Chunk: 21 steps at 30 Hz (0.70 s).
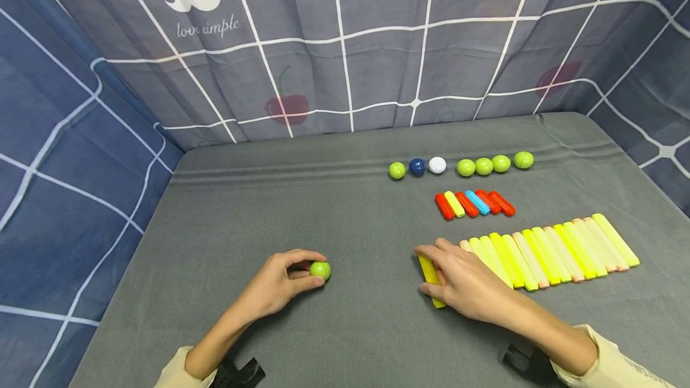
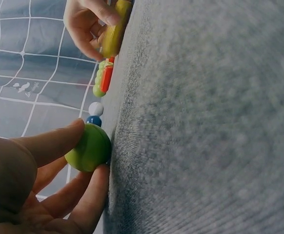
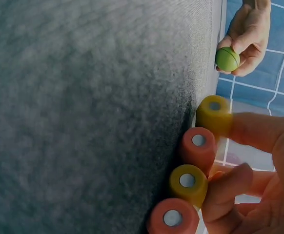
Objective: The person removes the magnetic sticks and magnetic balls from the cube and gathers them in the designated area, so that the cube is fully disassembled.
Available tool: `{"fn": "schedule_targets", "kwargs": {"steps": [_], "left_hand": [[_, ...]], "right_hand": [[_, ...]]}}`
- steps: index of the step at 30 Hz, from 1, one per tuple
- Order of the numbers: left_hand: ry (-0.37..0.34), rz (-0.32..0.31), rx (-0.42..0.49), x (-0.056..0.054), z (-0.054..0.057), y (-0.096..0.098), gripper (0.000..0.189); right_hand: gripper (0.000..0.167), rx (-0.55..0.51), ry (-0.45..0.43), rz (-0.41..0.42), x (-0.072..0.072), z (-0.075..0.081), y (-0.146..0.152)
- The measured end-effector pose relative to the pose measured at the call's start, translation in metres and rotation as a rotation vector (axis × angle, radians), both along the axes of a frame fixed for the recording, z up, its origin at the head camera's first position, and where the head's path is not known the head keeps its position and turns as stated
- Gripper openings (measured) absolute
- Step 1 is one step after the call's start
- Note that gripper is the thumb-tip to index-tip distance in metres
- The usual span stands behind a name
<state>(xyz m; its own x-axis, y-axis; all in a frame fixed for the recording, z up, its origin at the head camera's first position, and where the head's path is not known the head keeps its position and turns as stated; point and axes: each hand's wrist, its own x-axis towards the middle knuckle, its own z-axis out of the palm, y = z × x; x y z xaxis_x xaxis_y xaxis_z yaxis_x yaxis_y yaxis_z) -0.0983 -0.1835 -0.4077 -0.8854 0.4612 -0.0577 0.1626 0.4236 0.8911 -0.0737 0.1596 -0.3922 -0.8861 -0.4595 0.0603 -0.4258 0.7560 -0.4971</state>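
My left hand (image 1: 276,287) pinches a glossy green ball (image 1: 320,270) between thumb and fingers, low over the grey cloth. In the left wrist view, the ball (image 2: 89,148) has a faint seam. Farther right, my right hand (image 1: 474,289) holds a yellow rod (image 1: 431,280) at the left end of a long row of yellow and pale rods (image 1: 544,253). The right wrist view shows the thumb against the yellow rod (image 3: 211,114), whose end bears a grey metal disc. A pinkish rod (image 3: 199,146) lies right beside it. The hand covers part of the row.
Behind the long row lie short red, yellow and blue rods (image 1: 475,203). Farther back stand a dark blue ball (image 1: 417,166), a white ball (image 1: 437,165) and several green balls (image 1: 484,166). Checked curtains (image 1: 302,47) enclose the grey cloth surface (image 1: 259,208).
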Motion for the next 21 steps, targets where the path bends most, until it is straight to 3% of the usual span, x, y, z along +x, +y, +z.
{"fn": "schedule_targets", "kwargs": {"steps": [10, 14, 21], "left_hand": [[0.001, 0.000, 0.007, 0.001, -0.001, 0.000, 0.032], [0.011, -0.001, 0.005, 0.001, -0.001, 0.000, 0.033], [0.016, 0.003, -0.013, -0.007, 0.000, 0.004, 0.039]], "right_hand": [[0.041, -0.012, -0.039, 0.039, 0.001, 0.001, 0.007], [0.035, -0.018, -0.017, 0.063, 0.002, 0.000, 0.009], [0.033, -0.057, -0.027, 0.053, 0.003, -0.001, 0.011]]}}
